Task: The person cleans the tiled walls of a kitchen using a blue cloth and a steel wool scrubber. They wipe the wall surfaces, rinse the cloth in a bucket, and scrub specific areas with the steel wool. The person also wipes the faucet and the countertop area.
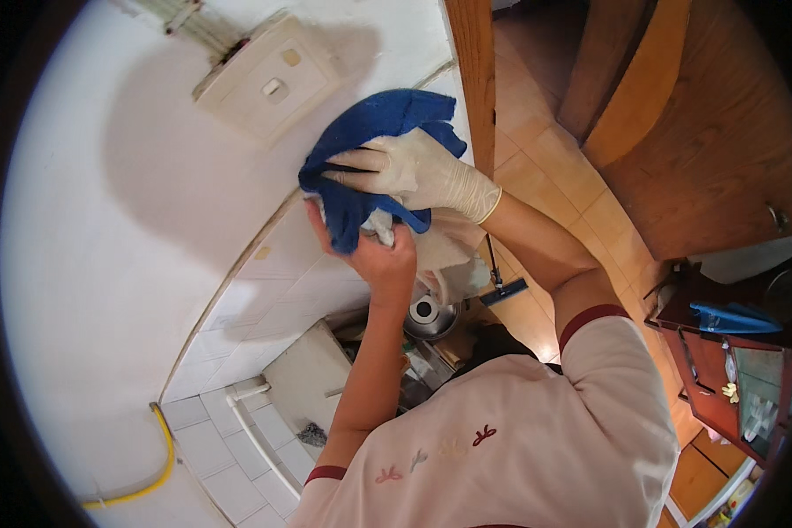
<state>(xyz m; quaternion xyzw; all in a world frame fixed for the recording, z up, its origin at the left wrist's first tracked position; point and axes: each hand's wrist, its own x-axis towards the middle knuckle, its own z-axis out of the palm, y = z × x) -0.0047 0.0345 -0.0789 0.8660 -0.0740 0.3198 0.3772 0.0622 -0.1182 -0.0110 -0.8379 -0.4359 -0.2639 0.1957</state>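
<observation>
My right hand (416, 171), in a cream latex glove, presses its fingers onto a blue cloth (376, 122) in front of the wall. Below it my bare left hand (379, 254) grips the lower part of the same cloth and a pale grey-white piece of material (379, 224). The cloth is bunched and folded over both hands, so some left fingers are hidden. A beige switch plate (274, 86) is on the wall, up and left of the cloth. Pale fabric (445, 247) hangs beneath my right wrist.
A wooden door frame (475, 79) stands right of my hands. Below are a round metal lid (426, 313) and a floor squeegee or broom head (503, 292). A yellow hose (168, 455) and a white pipe (257, 435) run at lower left. A dark red cabinet (706, 369) stands at right.
</observation>
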